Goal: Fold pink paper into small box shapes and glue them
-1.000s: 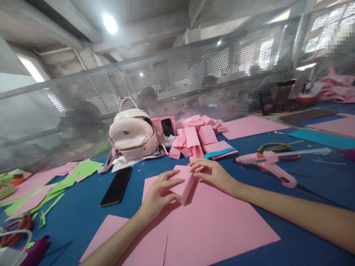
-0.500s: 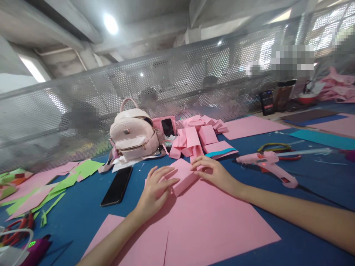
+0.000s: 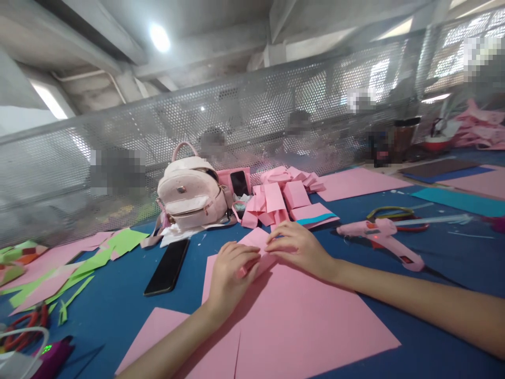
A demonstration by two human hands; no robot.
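A small folded pink paper piece (image 3: 254,237) sits between my hands, above a large pink sheet (image 3: 311,321). My left hand (image 3: 232,276) has its fingers curled around the near left end of the piece, and a bit of pink shows under the fingertips. On the far right side, my right hand (image 3: 302,248) grips the same piece with bent fingers; its thumb is hidden. Beneath my left forearm lies another pink sheet (image 3: 158,329). Part of the folded piece is covered by both hands.
A pink glue gun (image 3: 384,236) lies at right, near yellow-handled pliers (image 3: 390,212). Folded pink paper pieces (image 3: 274,197) are heaped ahead, beside a pale backpack (image 3: 191,192). A black phone (image 3: 168,266) and green paper scraps (image 3: 126,242) lie left. A perforated metal panel (image 3: 244,118) stands behind.
My left hand has moved slightly right and its fingers have curled around the folded paper. My right hand has shifted a little left, closing further over it.
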